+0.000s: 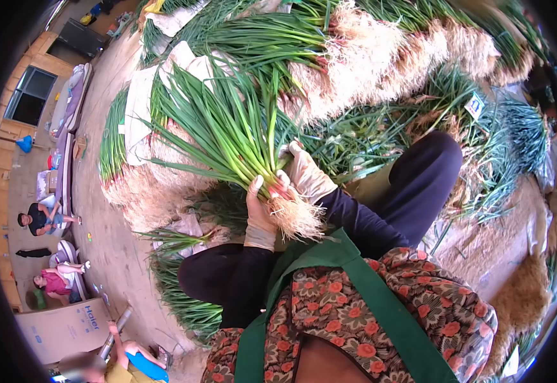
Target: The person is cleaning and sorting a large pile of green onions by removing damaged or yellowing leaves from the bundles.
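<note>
A bunch of spring onions (227,134) with reddish stems and pale, tangled roots is held up over my lap, its leaves pointing away from me to the upper left. My left hand (259,212), in a pale glove, is closed round the stems just above the roots. On the other side, my right hand (308,173), also gloved, grips the same stems with curled fingers; part of its grasp is hidden behind the bunch. The roots (294,216) hang between my wrists.
Stacked spring onion bundles (381,54) lie ahead, roots outward, with more bundles (157,182) at the left. Loose leaves (355,137) cover the floor beyond my knee. People sit at the far left, near a Haier carton (68,329). A root pile (524,293) lies at right.
</note>
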